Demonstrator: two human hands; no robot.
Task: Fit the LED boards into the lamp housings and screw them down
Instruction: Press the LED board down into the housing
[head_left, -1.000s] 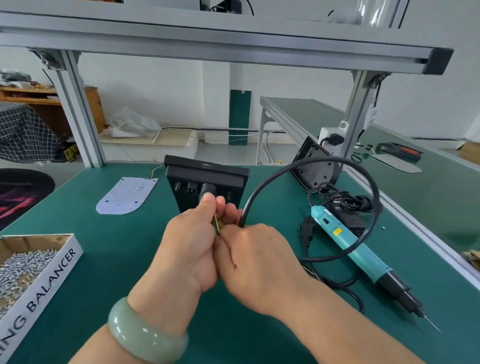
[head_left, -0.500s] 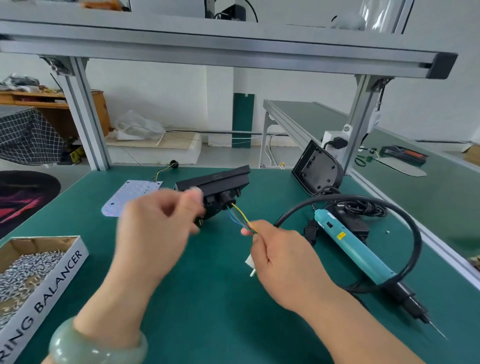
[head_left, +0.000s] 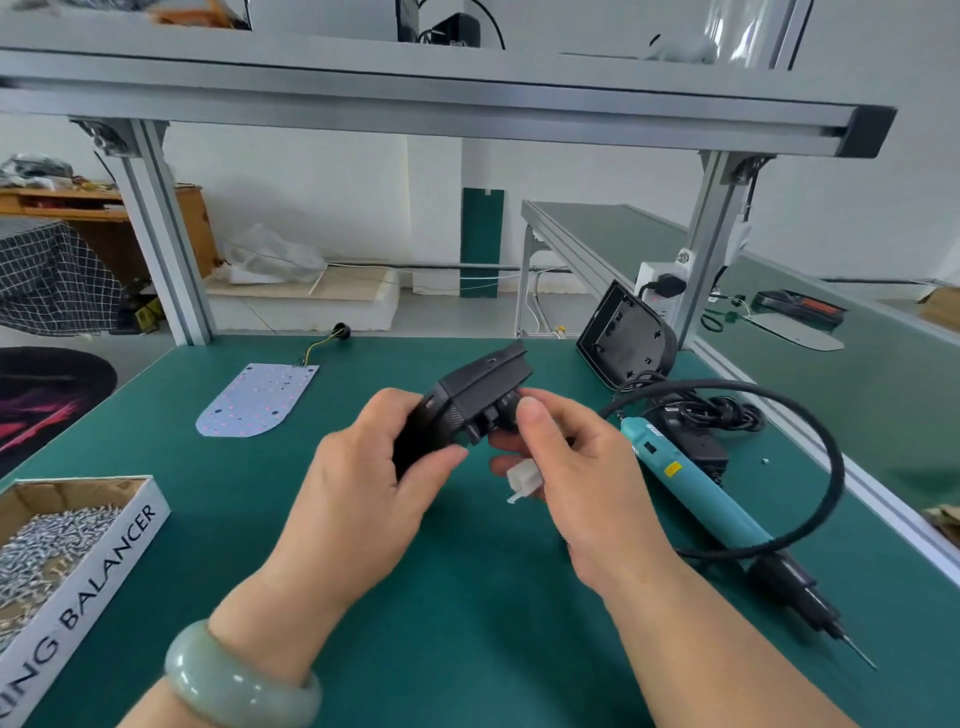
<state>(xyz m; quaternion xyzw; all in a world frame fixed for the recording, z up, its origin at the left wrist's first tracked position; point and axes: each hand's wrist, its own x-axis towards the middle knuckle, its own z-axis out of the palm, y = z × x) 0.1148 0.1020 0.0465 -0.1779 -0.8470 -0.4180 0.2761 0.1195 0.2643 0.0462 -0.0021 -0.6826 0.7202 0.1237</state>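
A black lamp housing (head_left: 475, 397) is lifted off the green bench, tilted, and my left hand (head_left: 363, 483) grips its lower end. My right hand (head_left: 576, 467) is at the housing's cable gland, thumb against it, with a white plug connector (head_left: 522, 480) held in its fingers; the wires are hidden. An LED board (head_left: 257, 400) lies flat at the back left with its wire tail and black grommet (head_left: 340, 331). A teal electric screwdriver (head_left: 711, 514) lies to the right of my hands.
A second black housing (head_left: 623, 338) leans against the frame post at the back right. A cardboard box of screws (head_left: 57, 540) sits at the left edge. The screwdriver's black cable (head_left: 831, 467) loops over the bench, beside its power adapter (head_left: 696, 431).
My left hand went from pinching the wires with the right to gripping the housing, which has been lifted and tilted. My right hand has moved up to the cable gland, and the coloured wires no longer show.
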